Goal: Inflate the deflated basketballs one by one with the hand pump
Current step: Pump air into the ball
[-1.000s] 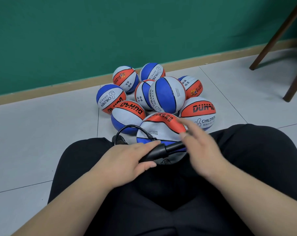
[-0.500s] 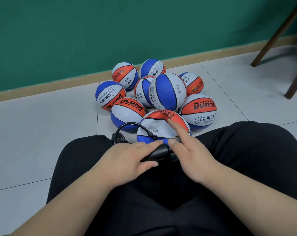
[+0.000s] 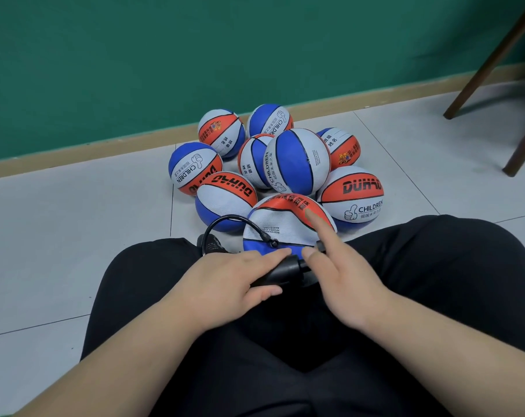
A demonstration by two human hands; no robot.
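A limp red, white and blue basketball sits between my knees, its top creased. The black hand pump lies across my lap, and its hose loops up to the needle in the ball's valve. My left hand grips the pump barrel, fingers over it and thumb under. My right hand covers the pump handle, a black end of which shows between two fingers. Its index finger lies straight on the ball's orange panel.
Several more basketballs are piled on the tiled floor just beyond my knees, against the green wall and its wooden skirting. Dark chair legs stand at the far right. My black trousers fill the foreground.
My right hand has pushed the pump handle in towards my left hand, so the bare rod no longer shows. Its index finger now lies on the ball. The left hand has stayed put.
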